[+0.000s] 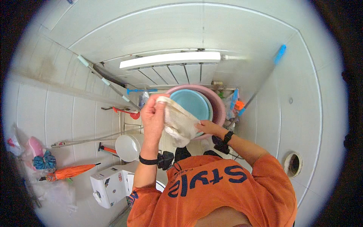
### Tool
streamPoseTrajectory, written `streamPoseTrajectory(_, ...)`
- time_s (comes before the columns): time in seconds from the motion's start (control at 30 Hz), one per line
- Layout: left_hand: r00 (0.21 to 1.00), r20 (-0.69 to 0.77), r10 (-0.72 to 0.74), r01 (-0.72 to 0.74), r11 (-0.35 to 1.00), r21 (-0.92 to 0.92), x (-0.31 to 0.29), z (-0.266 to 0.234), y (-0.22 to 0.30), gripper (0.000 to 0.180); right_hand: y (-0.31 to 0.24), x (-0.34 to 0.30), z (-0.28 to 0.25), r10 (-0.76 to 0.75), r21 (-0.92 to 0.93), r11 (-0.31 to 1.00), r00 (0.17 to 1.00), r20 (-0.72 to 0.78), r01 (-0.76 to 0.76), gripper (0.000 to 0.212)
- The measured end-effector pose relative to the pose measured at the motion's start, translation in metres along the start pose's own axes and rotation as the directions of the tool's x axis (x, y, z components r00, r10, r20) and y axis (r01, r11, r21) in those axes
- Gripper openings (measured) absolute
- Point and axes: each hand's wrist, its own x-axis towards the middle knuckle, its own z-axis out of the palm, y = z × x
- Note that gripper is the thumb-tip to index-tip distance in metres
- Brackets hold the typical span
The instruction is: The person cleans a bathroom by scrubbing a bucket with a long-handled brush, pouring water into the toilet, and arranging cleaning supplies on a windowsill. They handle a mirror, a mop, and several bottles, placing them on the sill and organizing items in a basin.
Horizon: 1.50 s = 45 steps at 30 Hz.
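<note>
A thin whitish cloth with brownish stains hangs stretched between my two hands. My left hand is closed, pinching its upper left corner between thumb and fingers. Lower and to the right, my right hand is closed on the cloth's other edge. Just beyond the cloth, a light blue basin sits nested within a larger pink basin; a paler rim shows between them. The cloth hides the near left part of the basins.
A white radiator runs along the far wall. Long poles lean at left and right. At my left are a white bucket, a white toilet tank and a hanging orange umbrella. A round wall opening is at right.
</note>
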Motion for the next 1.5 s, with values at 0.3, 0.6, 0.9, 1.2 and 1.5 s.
streamPoseTrajectory(0.3, 0.954, 0.248, -0.165, 0.23, 0.939, -0.258, 0.023, -0.074, -0.04, 0.032, -0.159, 0.073, 0.049, -0.389, 0.97, 0.227, 0.921, 0.009, 0.087, 0.045)
streamPoseTrajectory(0.6, 0.981, -0.179, -0.075, 0.112, 0.972, 0.207, 0.03, -0.223, -0.109, 0.035, -0.279, 0.206, -0.014, -0.517, -0.279, 0.843, 0.546, -0.659, 0.46, 0.024)
streamPoseTrajectory(0.9, 0.872, -0.228, -0.434, 0.477, 0.857, 0.194, -0.057, -0.289, -0.231, 0.027, -0.266, 0.358, 0.021, -0.757, -0.898, 0.44, 0.528, -0.386, -0.026, 0.039)
streamPoseTrajectory(1.2, 0.909, -0.195, -0.368, 0.416, 0.787, 0.455, -0.085, -0.285, -0.236, 0.025, -0.219, 0.316, -0.017, -0.788, -0.899, 0.436, 0.47, -0.397, -0.029, 0.044)
streamPoseTrajectory(1.5, 0.872, -0.221, -0.436, 0.489, 0.773, 0.405, -0.116, -0.252, -0.241, 0.026, -0.139, 0.2, -0.109, -0.632, -0.865, 0.417, 0.596, -0.496, -0.278, 0.041)
